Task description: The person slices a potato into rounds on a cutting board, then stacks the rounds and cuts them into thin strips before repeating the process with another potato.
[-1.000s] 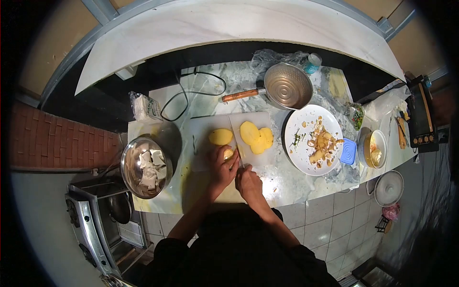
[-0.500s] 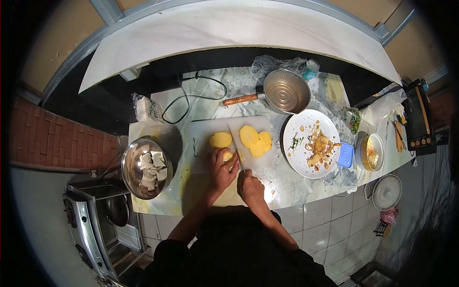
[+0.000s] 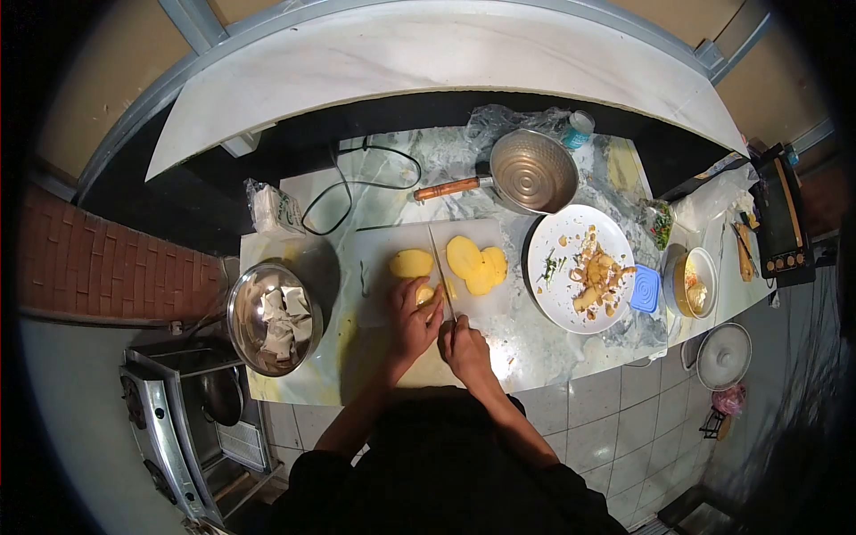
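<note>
My left hand (image 3: 415, 319) is closed on a small piece of peeled potato (image 3: 425, 294) on the white cutting board (image 3: 379, 241). My right hand (image 3: 466, 352) grips the handle of a knife (image 3: 442, 270), whose blade points away from me just right of that piece. A larger peeled potato piece (image 3: 411, 262) lies beyond my left fingers. To the right of the blade, several yellow potato slices (image 3: 464, 256) rest on the board, some overlapping.
A metal bowl (image 3: 245, 316) holds pale pieces at the left. A saucepan (image 3: 533, 169) stands behind the board, a white plate (image 3: 557, 299) with peelings to the right. Farther right are a blue lid (image 3: 646, 289) and a bowl (image 3: 703, 259). A black cable (image 3: 349, 183) lies behind.
The knife and my right hand have shifted very slightly left, with the blade nearer upright in view. My left hand remains on the potato piece.
</note>
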`<action>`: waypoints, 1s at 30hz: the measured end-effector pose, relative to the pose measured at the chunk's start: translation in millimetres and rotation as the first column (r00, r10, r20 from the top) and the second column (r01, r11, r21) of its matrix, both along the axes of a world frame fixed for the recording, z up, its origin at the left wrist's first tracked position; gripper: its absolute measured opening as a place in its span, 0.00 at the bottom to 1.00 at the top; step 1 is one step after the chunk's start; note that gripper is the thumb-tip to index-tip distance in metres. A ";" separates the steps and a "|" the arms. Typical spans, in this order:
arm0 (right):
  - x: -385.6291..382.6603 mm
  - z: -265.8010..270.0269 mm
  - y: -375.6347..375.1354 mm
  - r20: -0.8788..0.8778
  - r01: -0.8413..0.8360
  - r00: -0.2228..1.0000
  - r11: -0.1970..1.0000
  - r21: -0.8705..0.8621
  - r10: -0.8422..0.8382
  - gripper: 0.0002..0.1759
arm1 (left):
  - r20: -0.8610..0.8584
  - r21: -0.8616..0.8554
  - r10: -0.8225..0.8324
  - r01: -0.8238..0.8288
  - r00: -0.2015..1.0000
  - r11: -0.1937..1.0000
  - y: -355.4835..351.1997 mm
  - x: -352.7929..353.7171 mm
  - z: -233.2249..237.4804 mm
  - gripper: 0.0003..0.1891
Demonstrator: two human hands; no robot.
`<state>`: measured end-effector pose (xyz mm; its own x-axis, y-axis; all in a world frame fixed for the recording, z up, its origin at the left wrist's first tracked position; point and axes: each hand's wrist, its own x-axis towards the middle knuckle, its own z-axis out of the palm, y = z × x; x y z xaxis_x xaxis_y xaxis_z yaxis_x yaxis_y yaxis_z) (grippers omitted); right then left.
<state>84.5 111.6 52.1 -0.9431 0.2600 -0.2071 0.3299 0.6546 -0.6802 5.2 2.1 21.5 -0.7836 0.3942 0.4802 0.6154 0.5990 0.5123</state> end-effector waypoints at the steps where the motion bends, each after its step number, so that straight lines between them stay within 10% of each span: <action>1: -0.4 0.3 -0.5 -0.004 -0.002 1.000 1.000 -0.008 0.002 0.15 | 0.008 0.003 -0.009 0.009 1.000 1.000 -0.2 -0.5 -1.4 0.16; 30: 3.3 -11.5 0.5 0.083 -0.026 0.997 0.982 0.189 0.011 0.14 | -0.003 -0.021 0.002 -0.002 1.000 1.000 1.1 -1.0 1.4 0.15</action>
<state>87.8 112.1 40.6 -0.9303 0.2845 -0.2314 0.3652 0.7760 -0.5143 4.2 3.1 22.9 -0.7830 0.4024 0.4743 0.6155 0.6110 0.4979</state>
